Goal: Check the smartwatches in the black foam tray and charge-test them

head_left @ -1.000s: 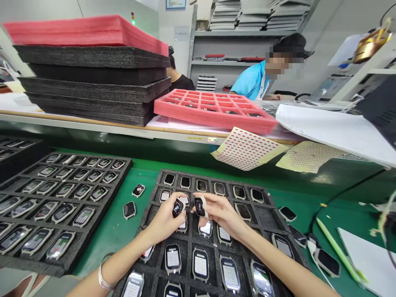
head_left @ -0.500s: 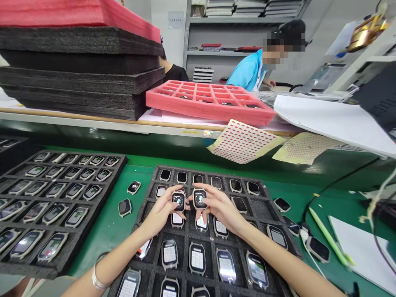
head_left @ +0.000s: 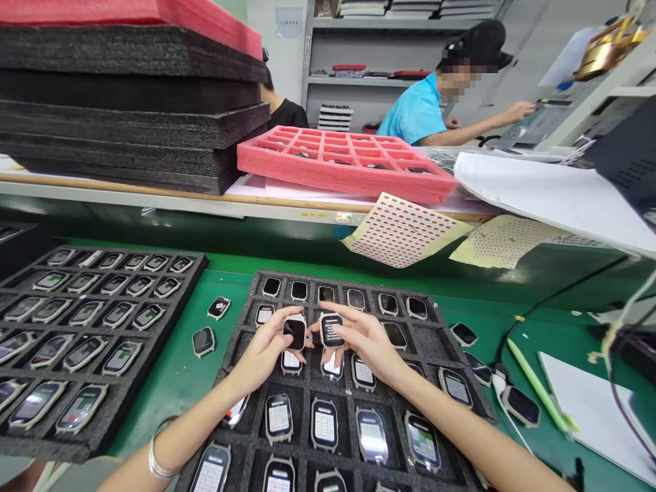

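My left hand (head_left: 270, 337) is closed round a smartwatch body (head_left: 294, 333) without a strap, its screen dark and the thumb on its face. Right beside it, my right hand (head_left: 365, 336) grips a second smartwatch (head_left: 331, 326), whose lit screen shows lines of white text, with the thumb at its edge. Both watches are held up over a black foam tray (head_left: 348, 403) divided into compartments. Many of its compartments hold similar watches, such as one (head_left: 324, 424) with a white lit screen. My forearms hide part of the tray.
Another black foam tray (head_left: 115, 417) of watches lies at the left. Loose watches (head_left: 203, 341) rest between the trays, others (head_left: 521, 406) at the right by a cable and a green pen (head_left: 538, 386). A pink foam tray (head_left: 348, 179) sits on the shelf; a co-worker (head_left: 417, 113) is behind it.
The left watch's screen has gone from a lit dial to dark; the right one's from a dial to text. The co-worker in blue has stretched an arm out to the right.
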